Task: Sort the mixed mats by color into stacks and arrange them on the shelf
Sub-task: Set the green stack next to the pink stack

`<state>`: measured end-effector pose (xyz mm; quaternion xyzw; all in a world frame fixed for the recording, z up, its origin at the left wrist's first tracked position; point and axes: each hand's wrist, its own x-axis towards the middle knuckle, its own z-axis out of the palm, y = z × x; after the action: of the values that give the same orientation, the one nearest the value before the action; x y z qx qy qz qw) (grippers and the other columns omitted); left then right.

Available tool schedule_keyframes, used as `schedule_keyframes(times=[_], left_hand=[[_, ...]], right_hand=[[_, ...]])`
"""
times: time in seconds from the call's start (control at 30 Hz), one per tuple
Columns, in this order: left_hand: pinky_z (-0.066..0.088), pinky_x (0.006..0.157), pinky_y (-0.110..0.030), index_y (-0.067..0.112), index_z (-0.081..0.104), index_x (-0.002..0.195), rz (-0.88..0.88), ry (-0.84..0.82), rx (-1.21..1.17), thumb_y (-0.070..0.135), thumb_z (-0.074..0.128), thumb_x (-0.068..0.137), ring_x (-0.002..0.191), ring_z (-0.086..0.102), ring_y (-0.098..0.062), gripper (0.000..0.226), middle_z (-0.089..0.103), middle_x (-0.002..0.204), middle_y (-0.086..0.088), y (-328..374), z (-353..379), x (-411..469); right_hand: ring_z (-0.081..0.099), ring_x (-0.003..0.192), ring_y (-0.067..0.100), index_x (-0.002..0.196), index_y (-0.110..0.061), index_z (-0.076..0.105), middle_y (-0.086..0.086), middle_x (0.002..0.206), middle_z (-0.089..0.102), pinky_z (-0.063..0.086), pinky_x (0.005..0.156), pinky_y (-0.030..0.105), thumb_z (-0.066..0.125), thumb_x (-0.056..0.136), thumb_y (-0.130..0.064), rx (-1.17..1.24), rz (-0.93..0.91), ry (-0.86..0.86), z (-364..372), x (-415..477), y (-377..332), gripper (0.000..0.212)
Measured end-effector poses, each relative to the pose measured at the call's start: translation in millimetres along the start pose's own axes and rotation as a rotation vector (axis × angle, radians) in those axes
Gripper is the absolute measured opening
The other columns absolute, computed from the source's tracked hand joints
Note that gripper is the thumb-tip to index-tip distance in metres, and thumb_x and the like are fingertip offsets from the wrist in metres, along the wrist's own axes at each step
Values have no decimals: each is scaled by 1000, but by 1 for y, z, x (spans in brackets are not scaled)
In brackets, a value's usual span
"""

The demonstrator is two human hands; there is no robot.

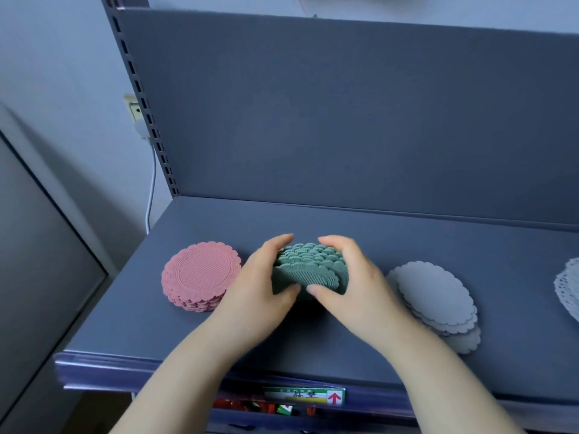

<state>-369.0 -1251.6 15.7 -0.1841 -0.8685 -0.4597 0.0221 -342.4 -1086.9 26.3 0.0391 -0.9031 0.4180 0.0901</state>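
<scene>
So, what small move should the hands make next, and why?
Probably square the green stack and lower it flat onto the shelf: both the left hand and right hand grip it, fanned and tilted, in the gap between the pink stack and grey stack.

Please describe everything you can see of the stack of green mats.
The stack of green round mats looks like soft silicone, with scalloped edges and a ribbed fan pattern on top. Its layers are fanned. It is above the dark grey shelf board, between the pink mat stack and the grey mat stack, touching neither. The left hand grips its left side, the right hand its right side; whether it rests on the board is unclear.
</scene>
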Motion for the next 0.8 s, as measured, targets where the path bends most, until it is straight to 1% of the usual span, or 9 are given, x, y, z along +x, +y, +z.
schedule_keyframes(times=[0.1,0.2,0.23,0.3,0.37,0.5,0.57,0.7,0.8], left_hand=[[32,98,-9,38,32,136,17,11,0,9,63,82,116,43,5,68,46,123,19,0,6,0],[23,100,-3,51,22,126,60,16,-11,7,62,80,121,34,9,75,34,123,29,6,9,-6],[20,102,-5,53,20,125,93,-1,-6,5,60,80,124,30,8,77,30,125,30,8,10,-7],[22,104,-9,55,19,123,126,-23,-21,0,54,80,125,29,7,78,29,129,27,10,11,-7],[27,100,-6,52,24,123,89,5,-74,-4,51,81,123,32,12,74,34,128,24,8,11,-5],[18,94,4,27,30,138,84,16,-14,-5,51,81,120,27,19,69,32,121,27,2,13,-5],[17,93,4,24,31,139,55,33,-22,-4,51,81,119,29,18,68,32,120,30,1,12,-5],[14,100,0,24,25,142,113,-12,22,3,54,84,125,27,4,68,32,129,16,5,15,-9],[12,97,3,23,23,142,118,-8,4,0,50,86,125,25,6,66,30,132,14,5,16,-9]], right_hand=[[36,99,-23,124,-35,42,-24,118,44,20,82,-9,70,77,-16,-27,-40,15,4,-1,1,58],[36,101,-15,125,-31,42,-20,118,45,22,84,-8,69,76,-14,2,-6,114,9,-3,4,59],[36,100,-13,125,-29,42,-17,118,46,22,83,-8,68,76,-13,-1,-2,131,11,-4,5,57],[36,96,-13,123,-27,43,-14,117,46,22,82,-8,67,77,-12,-3,-1,144,15,-5,5,55],[36,99,-18,125,-28,41,-16,118,43,20,83,-8,66,78,-12,15,6,151,14,-6,5,56],[30,103,-27,132,-30,34,-20,121,37,19,82,-9,61,81,-11,47,16,85,12,-8,1,61],[32,107,-23,134,-30,33,-18,123,39,20,83,-9,56,81,-5,68,25,84,9,-8,1,63],[32,112,-10,134,-31,32,-20,124,37,18,87,-8,46,76,4,51,22,21,5,-7,-1,69],[30,117,-8,135,-29,31,-17,127,36,18,91,-6,45,76,6,47,20,15,5,-6,-1,70]])
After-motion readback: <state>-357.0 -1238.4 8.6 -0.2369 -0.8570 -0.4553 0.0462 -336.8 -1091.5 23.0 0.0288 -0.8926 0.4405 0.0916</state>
